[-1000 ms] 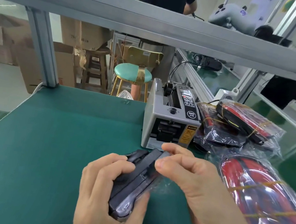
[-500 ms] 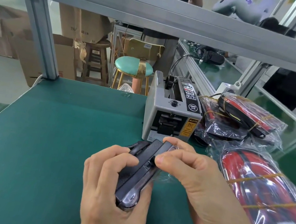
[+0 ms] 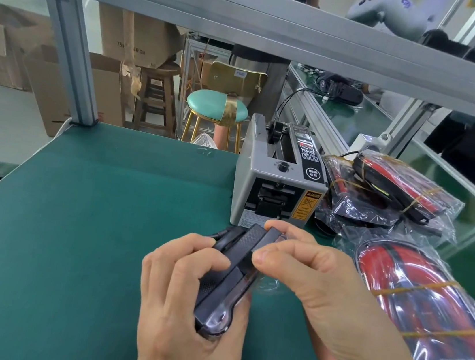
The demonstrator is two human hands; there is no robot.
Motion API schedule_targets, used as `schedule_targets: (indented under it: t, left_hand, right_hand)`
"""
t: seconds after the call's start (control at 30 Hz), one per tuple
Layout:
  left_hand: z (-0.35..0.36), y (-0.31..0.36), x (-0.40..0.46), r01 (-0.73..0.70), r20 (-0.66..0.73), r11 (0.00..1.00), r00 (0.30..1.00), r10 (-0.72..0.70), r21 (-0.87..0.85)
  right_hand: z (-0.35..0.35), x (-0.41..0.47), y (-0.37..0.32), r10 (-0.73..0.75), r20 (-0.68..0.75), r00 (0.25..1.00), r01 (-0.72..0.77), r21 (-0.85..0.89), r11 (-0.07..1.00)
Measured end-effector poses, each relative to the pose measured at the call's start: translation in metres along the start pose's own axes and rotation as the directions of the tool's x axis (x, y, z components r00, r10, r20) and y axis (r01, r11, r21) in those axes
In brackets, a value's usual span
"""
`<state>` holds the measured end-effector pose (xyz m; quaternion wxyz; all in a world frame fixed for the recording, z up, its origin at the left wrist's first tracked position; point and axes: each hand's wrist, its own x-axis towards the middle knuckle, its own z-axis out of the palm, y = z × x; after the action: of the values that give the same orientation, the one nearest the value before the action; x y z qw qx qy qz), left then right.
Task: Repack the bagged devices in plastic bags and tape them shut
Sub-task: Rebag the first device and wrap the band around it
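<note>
Left hand (image 3: pixel 184 302): I grip the device (image 3: pixel 229 278), fingers curled round it.
Right hand (image 3: pixel 316 284): I pinch its upper end.
Device: bagged, just before the dispenser (image 3: pixel 278 179).
Packs (image 3: pixel 424 310): right of dispenser.

Bright even light, sharp, edges bowed

The table (image 3: pixel 72 233) is deep green. The device (image 3: pixel 230 272) is black, part of it finely dotted. The tape dispenser (image 3: pixel 275 181) is grey with a black panel and a yellow warning label. Bagged devices (image 3: pixel 414 296) show red and black, crossed by yellow bands. The stool (image 3: pixel 217 106) is mint green with gold.
</note>
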<state>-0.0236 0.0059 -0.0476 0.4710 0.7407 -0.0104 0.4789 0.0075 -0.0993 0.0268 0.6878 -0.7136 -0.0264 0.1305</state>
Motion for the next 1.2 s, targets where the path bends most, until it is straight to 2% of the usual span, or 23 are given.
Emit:
schedule_targets:
  t: [0.3, 0.53, 0.73, 0.83, 0.9, 1.07, 1.2]
  left_hand:
    - [0.001, 0.006, 0.002, -0.023, 0.044, 0.999, 0.999, 0.022, 0.026]
    - [0.001, 0.007, 0.004, -0.020, 0.074, 0.999, 0.997, 0.018, 0.026]
    - [0.004, 0.008, 0.002, -0.023, 0.066, 0.999, 0.998, 0.021, 0.027]
    - [0.004, 0.010, 0.002, -0.023, 0.060, 0.999, 0.998, 0.021, 0.030]
    - [0.003, 0.010, 0.002, -0.015, 0.060, 0.999, 0.998, 0.013, 0.039]
    - [0.001, 0.010, 0.002, 0.002, 0.074, 0.999, 0.997, -0.004, 0.036]
    - [0.001, 0.013, 0.003, -0.011, 0.076, 0.999, 0.997, 0.008, 0.037]
  right_hand:
    - [-0.001, -0.002, 0.001, -0.025, -0.062, 0.998, 0.019, -0.095, 0.995]
    - [-0.004, -0.001, 0.002, -0.042, -0.055, 0.998, 0.033, -0.145, 0.989]
    - [-0.004, 0.000, 0.010, -0.117, -0.150, 0.982, 0.072, -0.275, 0.959]
    - [-0.008, 0.001, 0.015, -0.145, -0.210, 0.967, 0.087, -0.265, 0.960]
    - [-0.013, 0.002, 0.016, -0.112, -0.233, 0.966, 0.065, -0.202, 0.977]
    - [-0.011, 0.003, 0.011, -0.085, -0.147, 0.986, 0.072, -0.091, 0.993]
    - [-0.006, 0.003, 0.011, -0.117, -0.044, 0.992, 0.103, -0.247, 0.964]
